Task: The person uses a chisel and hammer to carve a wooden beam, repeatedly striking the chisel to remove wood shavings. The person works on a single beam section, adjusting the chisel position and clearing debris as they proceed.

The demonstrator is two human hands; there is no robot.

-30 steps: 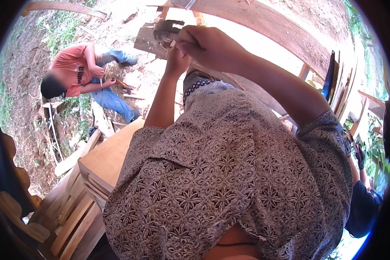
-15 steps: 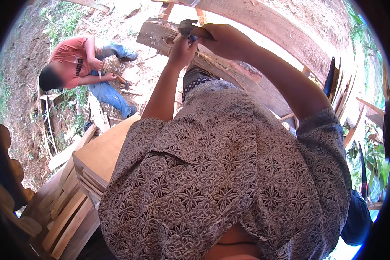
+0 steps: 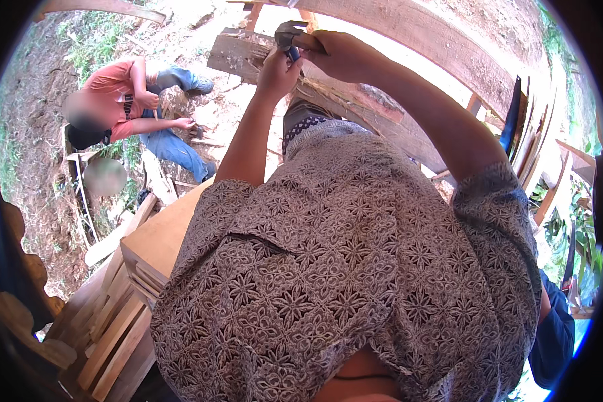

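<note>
My right hand is closed round the short wooden handle of a hammer. The hammer's dark metal head is just above my left hand, which is closed on a blue-handled tool. The tool's lower end is hidden behind my fingers, so its kind does not show. Both hands are over a rough timber plank at the top middle, and its surface looks splintered beside my left wrist.
A long board runs across the far side. At left, a person in an orange shirt sits on the ground, handling something small. Stacked wooden pieces and a tan panel stand at lower left. Thin slats lean at right, near another person's dark sleeve.
The hammer head has lifted slightly and tilted above my left hand, showing more of the blue handle. The seated person's head and forward hand have shifted.
</note>
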